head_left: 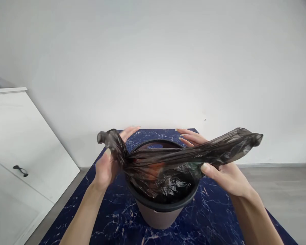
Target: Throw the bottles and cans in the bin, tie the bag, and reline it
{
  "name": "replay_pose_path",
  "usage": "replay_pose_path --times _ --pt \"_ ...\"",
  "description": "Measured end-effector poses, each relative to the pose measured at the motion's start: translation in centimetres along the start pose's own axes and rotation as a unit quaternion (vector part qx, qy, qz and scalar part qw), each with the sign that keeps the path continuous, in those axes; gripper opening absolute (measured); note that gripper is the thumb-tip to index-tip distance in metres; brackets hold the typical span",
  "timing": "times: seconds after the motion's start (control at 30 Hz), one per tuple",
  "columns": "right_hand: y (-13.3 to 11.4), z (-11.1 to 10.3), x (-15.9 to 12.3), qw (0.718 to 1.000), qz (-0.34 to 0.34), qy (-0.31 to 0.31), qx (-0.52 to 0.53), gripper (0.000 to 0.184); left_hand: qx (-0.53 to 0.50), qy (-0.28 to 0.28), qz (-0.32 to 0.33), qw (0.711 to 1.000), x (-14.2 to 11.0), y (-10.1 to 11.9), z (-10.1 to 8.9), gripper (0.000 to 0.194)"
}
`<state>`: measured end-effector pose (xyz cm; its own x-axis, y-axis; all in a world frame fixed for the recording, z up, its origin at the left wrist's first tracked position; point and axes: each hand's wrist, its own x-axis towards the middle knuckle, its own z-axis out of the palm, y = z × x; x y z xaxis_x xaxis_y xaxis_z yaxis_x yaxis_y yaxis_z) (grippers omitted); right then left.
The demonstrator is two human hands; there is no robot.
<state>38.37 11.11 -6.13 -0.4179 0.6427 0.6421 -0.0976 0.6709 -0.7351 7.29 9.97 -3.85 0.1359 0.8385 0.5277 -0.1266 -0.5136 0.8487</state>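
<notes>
A dark, see-through plastic bag [168, 170] sits in a small round bin [158, 216] with a black rim, on a dark blue marbled table [209, 224]. My left hand [108, 163] grips the bag's left gathered end, with the thumb pressed on it and the fingers stretched behind. My right hand [219, 170] holds the right gathered end, which sticks out to the right; its thumb pinches the plastic and its fingers reach behind. Both ends are pulled apart above the bin's mouth. Something orange shows dimly through the bag.
A white cabinet [17, 149] with a dark handle [20, 170] stands at the left. A plain white wall is behind the table, and grey floor [288, 190] shows at the right.
</notes>
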Motion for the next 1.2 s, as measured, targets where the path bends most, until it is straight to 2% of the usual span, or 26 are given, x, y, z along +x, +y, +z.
replay_pose_path --times 0.07,0.1,0.17,0.23,0.33,0.43,0.57,0.67,0.77,0.87,0.93,1.03,1.1,1.2 --pt "-0.2 0.3 0.2 1.0 -0.008 -0.005 -0.008 0.048 0.144 -0.072 0.001 0.987 0.0 -0.6 -1.3 0.103" --pt "-0.2 0.4 0.2 1.0 -0.008 -0.004 -0.012 0.044 0.203 -0.105 -0.006 0.973 0.0 -0.6 -1.9 0.106" --pt "-0.3 0.5 0.2 1.0 -0.002 0.01 -0.006 0.038 0.275 -0.159 -0.035 0.947 -0.2 -0.2 -2.5 0.099" --pt "-0.4 0.6 0.0 0.999 0.017 0.032 0.02 0.038 0.286 -0.179 -0.068 0.939 -0.4 0.5 -2.1 0.083" --pt "-0.7 1.0 -0.3 0.995 0.047 0.051 0.065 0.044 0.268 -0.156 -0.094 0.946 -0.7 1.7 -0.3 0.063" --pt "-1.3 1.9 -0.3 0.99 0.06 0.08 0.099 0.047 0.232 -0.119 -0.094 0.961 -0.8 2.0 1.6 0.053" --pt "-2.3 3.5 0.5 0.979 0.044 0.159 0.123 0.048 0.138 -0.022 -0.075 0.987 -1.0 1.5 3.1 0.052" --pt "-3.0 4.3 1.6 0.973 0.038 0.184 0.136 0.042 0.036 0.056 -0.051 0.997 -1.1 1.5 3.7 0.045" --pt "-3.7 4.7 3.1 0.966 0.059 0.185 0.169 0.034 -0.096 0.111 -0.037 0.989 -1.1 1.8 4.0 0.039" --pt "-4.3 4.9 4.5 0.956 0.079 0.179 0.218 0.028 -0.214 0.143 -0.034 0.966 -1.2 2.3 4.1 0.037" --pt "-4.7 5.0 5.2 0.958 0.08 0.168 0.219 0.026 -0.272 0.15 -0.033 0.95 -1.2 2.7 4.0 0.04" --pt "-5.7 5.3 5.7 0.965 0.085 0.142 0.202 0.029 -0.313 0.117 -0.035 0.942 -1.2 3.2 3.9 0.042" --pt "-6.3 5.6 5.8 0.963 0.098 0.127 0.216 0.033 -0.294 0.085 -0.041 0.951 -1.3 3.4 4.0 0.041" --pt "-7.1 6.2 5.9 0.961 0.127 0.105 0.222 0.04 -0.187 0.048 -0.032 0.981 -1.6 3.3 4.3 0.045"
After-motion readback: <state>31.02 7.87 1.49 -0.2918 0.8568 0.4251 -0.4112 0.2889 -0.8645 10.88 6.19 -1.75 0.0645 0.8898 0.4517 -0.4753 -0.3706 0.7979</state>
